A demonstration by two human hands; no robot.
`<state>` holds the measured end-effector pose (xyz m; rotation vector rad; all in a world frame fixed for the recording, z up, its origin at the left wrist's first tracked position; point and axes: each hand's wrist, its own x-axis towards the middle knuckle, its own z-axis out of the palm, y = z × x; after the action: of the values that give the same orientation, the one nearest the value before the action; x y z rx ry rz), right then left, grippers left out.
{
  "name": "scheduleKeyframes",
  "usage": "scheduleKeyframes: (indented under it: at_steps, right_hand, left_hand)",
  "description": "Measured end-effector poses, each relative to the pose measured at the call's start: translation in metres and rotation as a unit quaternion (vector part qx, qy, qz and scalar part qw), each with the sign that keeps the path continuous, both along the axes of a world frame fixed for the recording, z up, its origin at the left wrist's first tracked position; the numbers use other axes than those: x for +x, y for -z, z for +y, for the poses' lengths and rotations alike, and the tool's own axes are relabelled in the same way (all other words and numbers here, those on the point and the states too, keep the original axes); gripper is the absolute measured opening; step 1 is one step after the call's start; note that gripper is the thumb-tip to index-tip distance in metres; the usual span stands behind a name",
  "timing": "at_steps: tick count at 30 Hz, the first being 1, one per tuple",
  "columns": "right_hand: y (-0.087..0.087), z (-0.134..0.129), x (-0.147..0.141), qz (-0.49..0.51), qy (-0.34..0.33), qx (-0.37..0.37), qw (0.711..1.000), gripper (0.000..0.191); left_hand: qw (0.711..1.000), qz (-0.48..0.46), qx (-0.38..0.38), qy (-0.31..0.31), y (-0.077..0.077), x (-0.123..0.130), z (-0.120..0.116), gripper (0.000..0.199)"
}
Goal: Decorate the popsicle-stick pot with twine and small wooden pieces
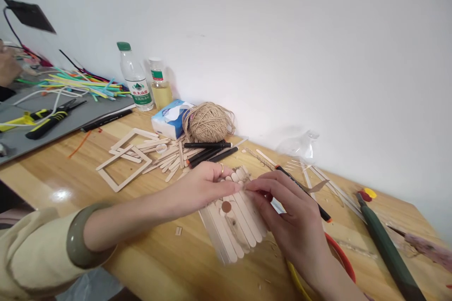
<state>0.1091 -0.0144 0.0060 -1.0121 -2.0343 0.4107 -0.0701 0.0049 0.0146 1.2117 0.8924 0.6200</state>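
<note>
Between my hands is a small panel of craft sticks (243, 218) laid side by side, with a brown round spot and a bit of dried plant on its face. My left hand (212, 181) grips its upper left edge, thumb lying across the sticks. The fingertips of my right hand (289, 207) are pinched together at the panel's upper right, by a small tan tuft; what they pinch is too small to make out. My right palm hides part of the panel's right side.
Behind my hands lie loose craft sticks (173, 157), black markers (212, 150), a twine ball (210, 122) and square wooden frames (116, 183). A tissue pack (167, 124) and two bottles stand by the wall. At right lies a dark green tool (386, 244). Another person's hand (9, 66) shows far left.
</note>
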Motion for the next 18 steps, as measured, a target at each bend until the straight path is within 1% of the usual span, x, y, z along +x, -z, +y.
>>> scheduleKeyframes:
  at_steps: [3,8,11,14,18]
  right_hand:
    - [0.000,-0.001,0.002,-0.010,0.003,0.025,1.000,0.012]
    - [0.002,-0.004,0.005,-0.035,0.026,0.099,0.994,0.008]
    - [0.002,-0.004,0.006,-0.033,0.029,0.100,0.994,0.006]
    - [0.000,-0.006,0.007,-0.031,0.027,0.099,0.994,0.005]
    - [0.001,-0.011,0.009,-0.066,0.037,0.141,0.987,0.011]
  left_hand:
    - [1.000,0.005,0.007,-0.004,0.000,0.002,-0.004,0.022]
    - [1.000,-0.015,0.003,-0.014,-0.004,0.005,-0.007,0.022]
    - [1.000,-0.013,0.003,-0.027,-0.006,0.008,-0.008,0.022]
    - [1.000,-0.023,-0.001,-0.021,-0.006,0.010,-0.009,0.022]
    - [0.999,-0.033,-0.015,-0.013,-0.006,0.011,-0.010,0.024]
